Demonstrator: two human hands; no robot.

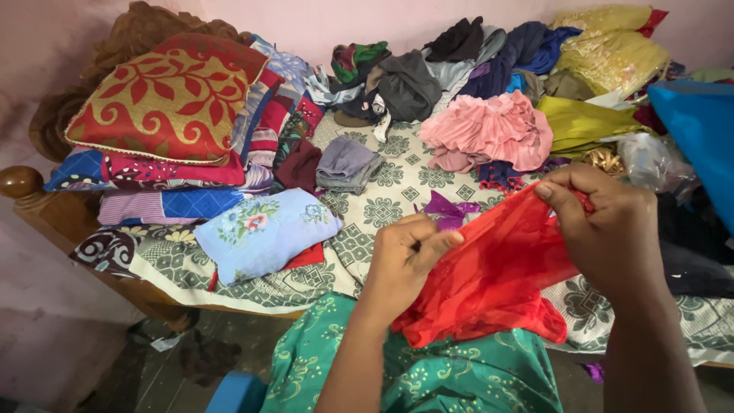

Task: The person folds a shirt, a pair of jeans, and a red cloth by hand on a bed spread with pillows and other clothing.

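Note:
A sheer red cloth (493,275) stretches between both my hands above the bed's front edge, its lower end bunched over my green patterned lap (451,375). My left hand (405,256) pinches its near left edge. My right hand (608,226) grips the upper right edge, held a little higher. A small purple cloth (447,208) lies on the bedsheet just behind the red one.
A patterned bedsheet (397,180) covers the bed. Stacked pillows and folded cloths (172,115) sit at left, with a light blue floral pillow (264,229) near the edge. A folded grey garment (348,164), a pink frilled dress (489,130) and piled clothes lie behind. A blue cloth (699,130) hangs at right.

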